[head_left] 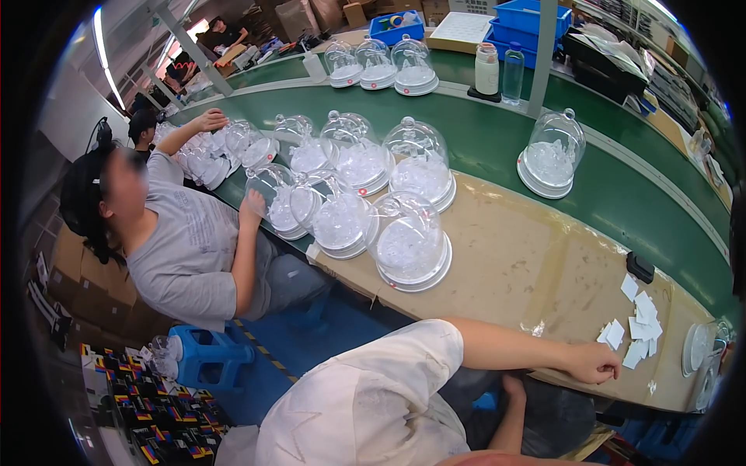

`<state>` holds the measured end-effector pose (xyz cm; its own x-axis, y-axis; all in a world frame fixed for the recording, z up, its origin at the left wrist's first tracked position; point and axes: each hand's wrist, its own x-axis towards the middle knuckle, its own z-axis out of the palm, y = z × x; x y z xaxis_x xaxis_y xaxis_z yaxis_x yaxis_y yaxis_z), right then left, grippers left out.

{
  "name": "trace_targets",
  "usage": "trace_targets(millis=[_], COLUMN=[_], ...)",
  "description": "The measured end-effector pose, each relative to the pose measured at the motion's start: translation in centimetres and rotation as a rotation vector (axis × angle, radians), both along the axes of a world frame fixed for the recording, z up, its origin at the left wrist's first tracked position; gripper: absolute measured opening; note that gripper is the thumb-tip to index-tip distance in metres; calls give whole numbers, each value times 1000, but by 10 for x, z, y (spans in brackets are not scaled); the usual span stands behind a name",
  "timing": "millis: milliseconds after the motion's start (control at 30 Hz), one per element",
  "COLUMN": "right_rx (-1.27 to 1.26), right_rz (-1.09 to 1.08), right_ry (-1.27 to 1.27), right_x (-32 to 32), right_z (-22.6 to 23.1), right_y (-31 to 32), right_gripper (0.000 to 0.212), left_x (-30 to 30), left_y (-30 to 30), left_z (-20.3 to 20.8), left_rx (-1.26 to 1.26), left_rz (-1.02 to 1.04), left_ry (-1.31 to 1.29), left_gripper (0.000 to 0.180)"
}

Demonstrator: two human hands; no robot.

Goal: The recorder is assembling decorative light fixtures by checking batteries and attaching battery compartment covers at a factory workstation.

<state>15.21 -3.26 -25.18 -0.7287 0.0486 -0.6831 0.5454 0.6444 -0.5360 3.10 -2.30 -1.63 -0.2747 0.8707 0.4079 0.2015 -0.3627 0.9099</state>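
Observation:
My left hand (594,363) is over the front edge of the brown cardboard-covered table (497,264), its fingers curled downward. What the fingers hold, if anything, is hidden. Just beyond it lie loose white square cards (643,318), some overlapping. My right hand (513,386) is low by my dark trousers, below the table edge, and its fingers cannot be made out. Left of my reach stands a clear glass-like dome (409,247) on a white round base, with crumpled clear material inside. Several similar domes (340,221) crowd beside it.
A co-worker (186,233) sits at the left, hands among the domes. One dome (552,155) stands on the green conveyor belt (482,140). A small black object (640,266) is beside the cards. Bottles (513,74) and blue bins (524,23) stand behind; a blue stool (206,357) is lower left.

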Motion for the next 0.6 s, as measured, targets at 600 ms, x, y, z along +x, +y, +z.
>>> trace_targets(millis=[600], right_rx=[-42], right_rz=[-108], right_ry=[-20], right_x=[7], right_z=[-21], right_y=[8], right_gripper=[56], left_x=[1], left_y=[0], left_z=[5], left_rx=[-21], left_rz=[-1], left_ry=[23], left_gripper=[14])
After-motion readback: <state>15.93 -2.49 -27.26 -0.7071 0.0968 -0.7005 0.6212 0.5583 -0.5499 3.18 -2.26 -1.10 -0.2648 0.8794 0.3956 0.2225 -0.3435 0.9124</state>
